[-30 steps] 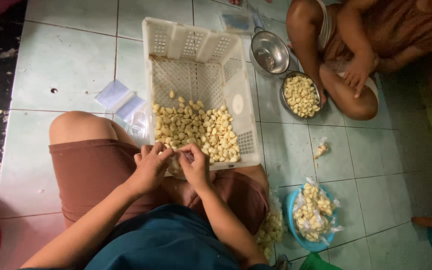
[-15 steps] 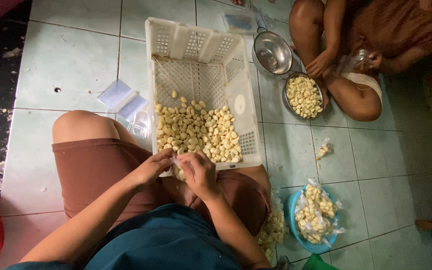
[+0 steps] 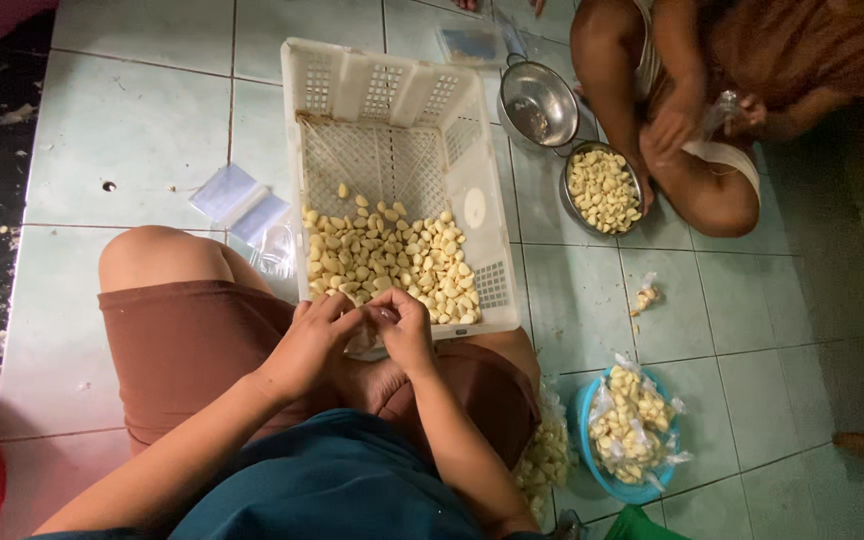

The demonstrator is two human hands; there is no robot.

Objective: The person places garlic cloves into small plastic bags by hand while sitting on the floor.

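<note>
Your left hand (image 3: 310, 345) and right hand (image 3: 402, 335) meet fingertip to fingertip just below the near rim of the white crate (image 3: 392, 85), over your lap. Fingers of both are bunched together on something small between them; what it is, you cannot tell. Peeled cloves (image 3: 392, 258) lie piled in the crate's near half, just beyond your knuckles

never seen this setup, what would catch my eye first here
The white plastic crate on the tiled floor, its near half heaped with pale peeled cloves. At its near edge the left hand and right hand meet over something small. At upper right a second person sits beside a metal bowl of more cloves.
</note>
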